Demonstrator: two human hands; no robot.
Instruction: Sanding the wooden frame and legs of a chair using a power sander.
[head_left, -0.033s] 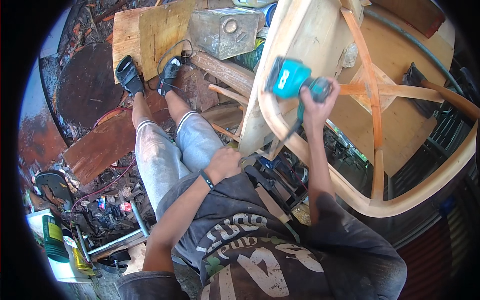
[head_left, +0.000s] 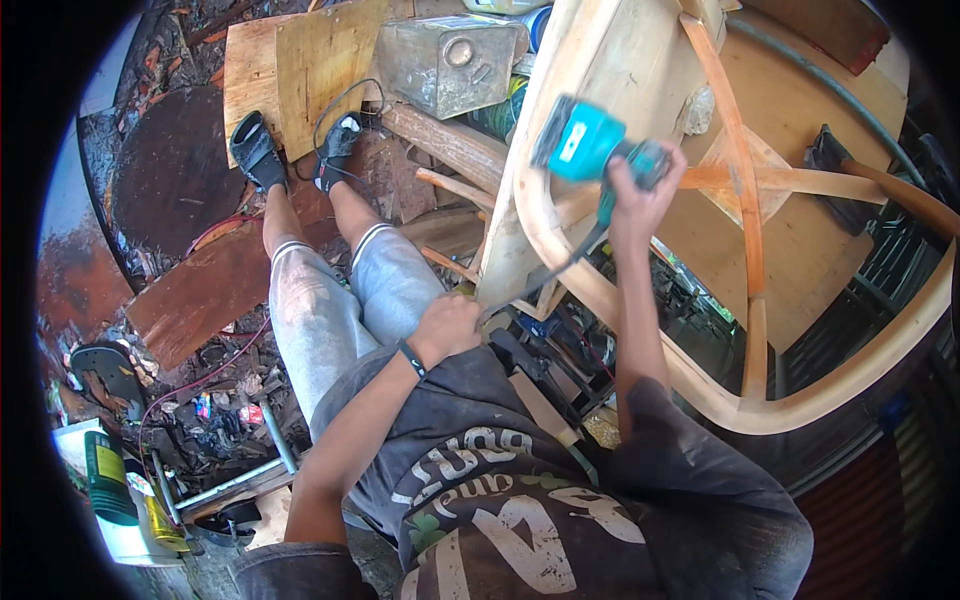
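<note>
My right hand (head_left: pixel 645 200) is wrapped round the handle of a teal and black power sander (head_left: pixel 588 142). The sander's dark pad side is turned left, against the pale curved rim of a wooden frame (head_left: pixel 537 205). From its handle a dark cord (head_left: pixel 560 268) slants down to my left hand (head_left: pixel 447 326). That hand is closed at my lap, beside the lower corner of a pale board (head_left: pixel 497 262), and the cord runs into it. Its fingertips are partly hidden.
Curved wooden crosspieces (head_left: pixel 745 200) span the frame at right. A worn metal can (head_left: pixel 440 65) and plywood sheets (head_left: pixel 325 70) lie ahead. Planks (head_left: pixel 215 290) and debris cover the ground by my feet. A green container (head_left: pixel 108 478) stands at lower left.
The sander and my right hand have shifted slightly, the sander tilting a little and its cord drawn straighter. My left hand stays in place.
</note>
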